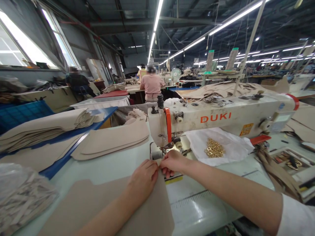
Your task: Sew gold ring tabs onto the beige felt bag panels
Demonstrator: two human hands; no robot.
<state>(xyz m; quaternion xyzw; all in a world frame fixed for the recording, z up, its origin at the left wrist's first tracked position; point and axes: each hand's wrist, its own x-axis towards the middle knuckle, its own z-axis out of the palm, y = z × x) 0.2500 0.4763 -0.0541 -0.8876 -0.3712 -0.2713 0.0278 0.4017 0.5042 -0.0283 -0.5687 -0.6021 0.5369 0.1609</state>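
**We hold the edge in place**

Our left hand lies flat on the beige panel, with the fingers straight and close together. Our right hand is beside it at 2 o'clock. Its fingers are curled and pinched on the panel's top edge, just under the head of the sewing machine. The panel spreads over the table toward 7 o'clock. Brass rings lie at 3 o'clock from the right hand, and a stack of beige pieces at 10 o'clock.
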